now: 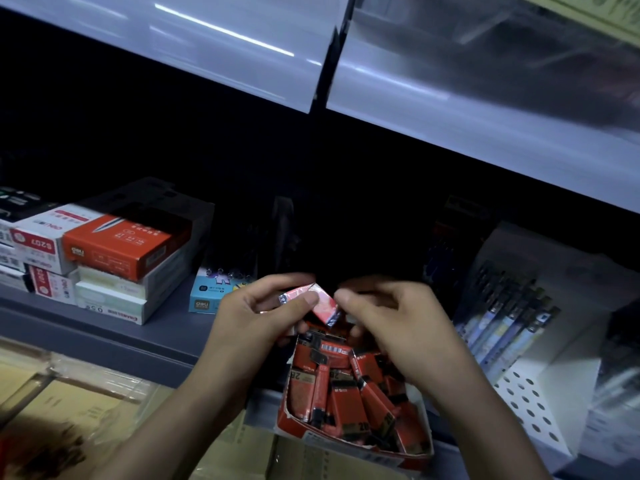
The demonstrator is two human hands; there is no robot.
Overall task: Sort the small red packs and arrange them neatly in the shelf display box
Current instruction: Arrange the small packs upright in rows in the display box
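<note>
A red display box point(349, 439) sits at the shelf's front edge, filled with several small red packs point(346, 396) lying jumbled at different angles. Just above its far end, my left hand point(256, 317) grips a few small red packs point(322, 301), thumb pressed across the top one. My right hand point(391, 323) hovers beside them with fingers curled, thumb and forefinger pinched close at the packs' right edge; whether it touches them is unclear. Both forearms reach in from below.
Stacked red and white stationery boxes point(117, 258) stand at the left of the shelf, a light blue box point(211, 292) behind my left hand. A white perforated pen rack point(530, 382) with several pens stands at the right. A shelf overhangs above; cardboard cartons point(69, 410) lie below.
</note>
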